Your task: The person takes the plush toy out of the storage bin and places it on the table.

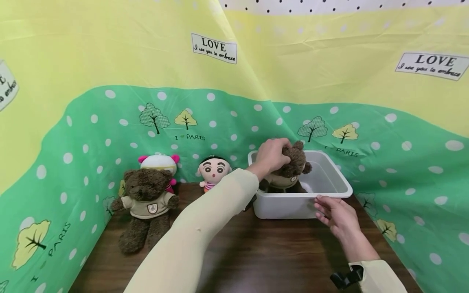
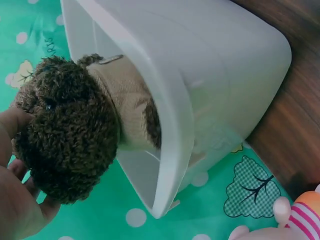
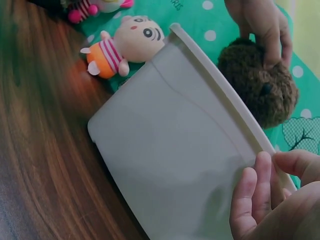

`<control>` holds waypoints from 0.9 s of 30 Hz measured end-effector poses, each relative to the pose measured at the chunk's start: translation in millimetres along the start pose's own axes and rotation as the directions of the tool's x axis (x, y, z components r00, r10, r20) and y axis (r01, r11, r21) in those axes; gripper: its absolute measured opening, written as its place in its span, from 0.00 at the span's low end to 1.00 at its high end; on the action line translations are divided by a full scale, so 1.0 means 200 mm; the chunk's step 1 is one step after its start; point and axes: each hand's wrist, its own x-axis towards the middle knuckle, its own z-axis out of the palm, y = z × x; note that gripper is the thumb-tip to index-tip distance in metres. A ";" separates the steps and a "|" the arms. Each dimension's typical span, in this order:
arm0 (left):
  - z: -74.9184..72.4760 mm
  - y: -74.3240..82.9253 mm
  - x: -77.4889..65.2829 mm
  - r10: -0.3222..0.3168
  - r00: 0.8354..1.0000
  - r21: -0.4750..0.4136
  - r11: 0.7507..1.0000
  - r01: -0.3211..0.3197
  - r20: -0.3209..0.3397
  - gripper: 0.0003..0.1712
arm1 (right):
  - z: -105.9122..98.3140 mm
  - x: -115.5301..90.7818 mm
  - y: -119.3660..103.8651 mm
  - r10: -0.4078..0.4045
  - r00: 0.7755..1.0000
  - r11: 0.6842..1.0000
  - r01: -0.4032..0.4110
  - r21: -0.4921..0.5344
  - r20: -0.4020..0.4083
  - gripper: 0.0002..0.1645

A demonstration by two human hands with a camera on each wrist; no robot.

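My left hand [image 1: 272, 156] grips the head of a brown teddy bear [image 1: 294, 160] in a beige sweater. The bear's lower body is down inside a light grey plastic bin [image 1: 293, 206], and its head rises above the rim. In the left wrist view my left fingers [image 2: 12, 125] press into the fur of the teddy bear [image 2: 75, 125]. At the bin's front right, my right hand [image 1: 340, 217] pinches the rim between thumb and fingers, as the right wrist view shows with the right hand [image 3: 280, 200] on the bin [image 3: 165, 130].
A second brown teddy bear [image 1: 146, 199] in a beige sweater sits at the left of the wooden table [image 1: 238, 252]. Behind it is a white and pink plush toy [image 1: 159, 162]. A plush boy doll [image 1: 213, 171] sits left of the bin. Patterned cloth [image 1: 227, 118] surrounds the table.
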 end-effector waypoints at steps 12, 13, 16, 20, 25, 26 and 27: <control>-0.23 0.00 -0.02 0.006 0.996 -0.146 0.989 -0.018 -0.087 0.18 | -0.01 0.01 -0.01 0.036 0.999 0.999 -0.037 0.023 0.030 0.06; -0.26 0.00 -0.02 0.009 0.995 -0.152 0.988 -0.023 -0.095 0.17 | -0.01 0.01 -0.01 0.040 0.999 0.999 -0.040 0.022 0.029 0.06; -0.34 0.00 -0.02 0.018 0.993 -0.177 0.983 -0.038 -0.113 0.17 | 0.00 0.01 -0.02 0.043 0.999 0.999 -0.043 0.023 0.011 0.04; -0.43 -0.01 -0.03 0.004 0.990 -0.222 0.974 -0.035 -0.139 0.18 | 0.01 0.01 -0.03 0.044 0.999 0.999 -0.043 0.029 -0.010 0.03; -0.54 -0.04 -0.06 0.005 0.987 -0.243 0.969 -0.045 -0.160 0.19 | 0.00 0.02 -0.02 0.044 0.999 0.999 -0.044 0.029 0.001 0.03; -0.56 -0.05 -0.06 0.010 0.987 -0.249 0.967 -0.050 -0.160 0.19 | 0.00 0.02 -0.02 0.045 0.999 0.999 -0.045 0.030 0.002 0.02; -0.58 -0.05 -0.07 0.015 0.987 -0.254 0.966 -0.056 -0.159 0.19 | 0.00 0.02 -0.01 0.046 0.999 0.998 -0.046 0.032 0.003 0.02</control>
